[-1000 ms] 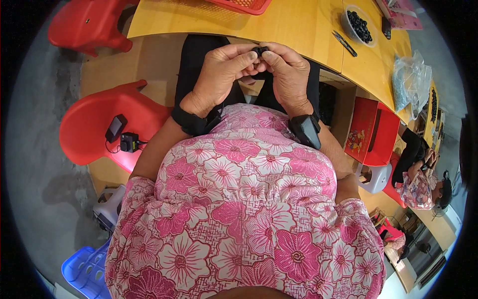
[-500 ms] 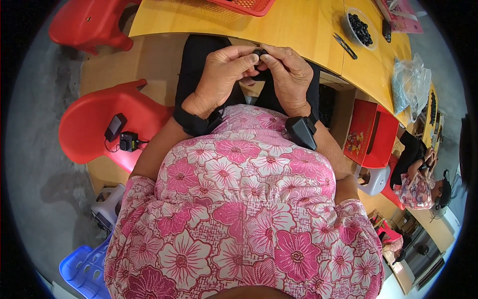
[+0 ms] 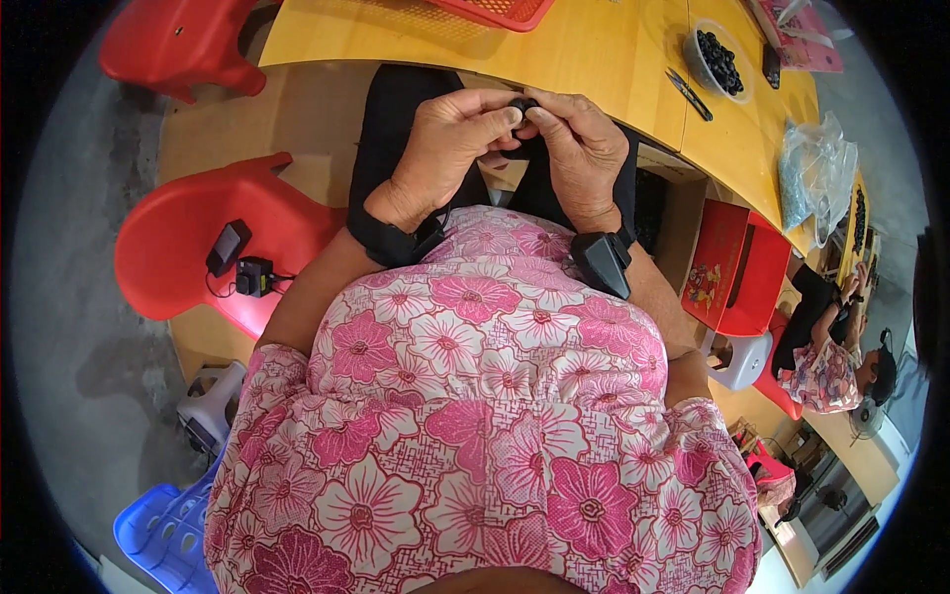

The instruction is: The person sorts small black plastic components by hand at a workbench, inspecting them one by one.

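Between my fingertips, just off the table's near edge and above my lap, is a small black round part (image 3: 523, 105). My left hand (image 3: 445, 139) pinches it from one side with thumb and forefinger. From the other side my right hand (image 3: 579, 148) presses thumb and forefinger against it. The fingers cover most of the part, so its exact kind and whether it is one piece or two cannot be made out. A clear round bowl (image 3: 693, 67) of small black pieces (image 3: 718, 61) stands on the yellow table (image 3: 633, 69), to the right and beyond my hands.
A black slim tool (image 3: 690, 94) lies near the bowl. Further right is a clear plastic bag (image 3: 819, 168). A red basket (image 3: 505, 12) sits at the table's far side. Left of me stands a red chair (image 3: 168, 247) carrying small black devices (image 3: 255, 277). Below the table's right side is a red box (image 3: 744, 277). Another person (image 3: 826, 371) sits at right.
Both hands stay together on the small black part, shifting very slightly to the right. The other person's arms at the right have moved a little.
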### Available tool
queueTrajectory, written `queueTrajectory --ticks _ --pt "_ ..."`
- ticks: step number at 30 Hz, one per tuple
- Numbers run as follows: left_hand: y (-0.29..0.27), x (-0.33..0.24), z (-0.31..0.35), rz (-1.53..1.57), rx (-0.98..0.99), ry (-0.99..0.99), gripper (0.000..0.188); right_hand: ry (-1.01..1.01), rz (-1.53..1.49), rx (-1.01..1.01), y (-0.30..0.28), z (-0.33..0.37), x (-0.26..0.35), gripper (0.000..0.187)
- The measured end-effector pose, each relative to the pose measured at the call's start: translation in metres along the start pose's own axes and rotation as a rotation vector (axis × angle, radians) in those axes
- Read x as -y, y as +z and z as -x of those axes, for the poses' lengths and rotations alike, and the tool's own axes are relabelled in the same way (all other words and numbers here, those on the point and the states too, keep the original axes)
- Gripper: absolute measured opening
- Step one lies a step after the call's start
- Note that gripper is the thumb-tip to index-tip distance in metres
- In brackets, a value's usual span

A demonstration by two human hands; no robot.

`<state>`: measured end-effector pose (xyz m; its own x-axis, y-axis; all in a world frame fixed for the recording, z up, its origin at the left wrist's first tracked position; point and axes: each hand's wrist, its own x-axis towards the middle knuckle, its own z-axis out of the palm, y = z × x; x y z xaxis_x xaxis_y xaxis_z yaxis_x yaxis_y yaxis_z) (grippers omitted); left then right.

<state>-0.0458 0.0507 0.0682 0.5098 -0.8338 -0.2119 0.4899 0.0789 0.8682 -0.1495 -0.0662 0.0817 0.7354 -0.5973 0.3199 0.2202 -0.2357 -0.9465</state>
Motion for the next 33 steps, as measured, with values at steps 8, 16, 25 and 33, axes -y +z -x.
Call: queueTrajectory --ticks 8,16,25,33 --pt "0.000 0.001 0.001 0.047 -0.001 -0.023 0.025 0.009 0.016 -0.009 -0.001 0.000 -0.002 0.018" --pt "-0.001 0.003 -0.002 0.159 0.075 -0.050 0.026 0.043 -0.113 -0.124 0.006 0.004 -0.009 0.016" --pt "0.000 0.003 -0.003 0.147 0.049 -0.058 0.025 -0.113 0.115 -0.028 -0.005 -0.002 -0.005 0.018" --pt "0.006 0.005 -0.007 0.087 0.009 -0.051 0.025 -0.191 0.228 0.015 -0.013 -0.004 -0.004 0.019"
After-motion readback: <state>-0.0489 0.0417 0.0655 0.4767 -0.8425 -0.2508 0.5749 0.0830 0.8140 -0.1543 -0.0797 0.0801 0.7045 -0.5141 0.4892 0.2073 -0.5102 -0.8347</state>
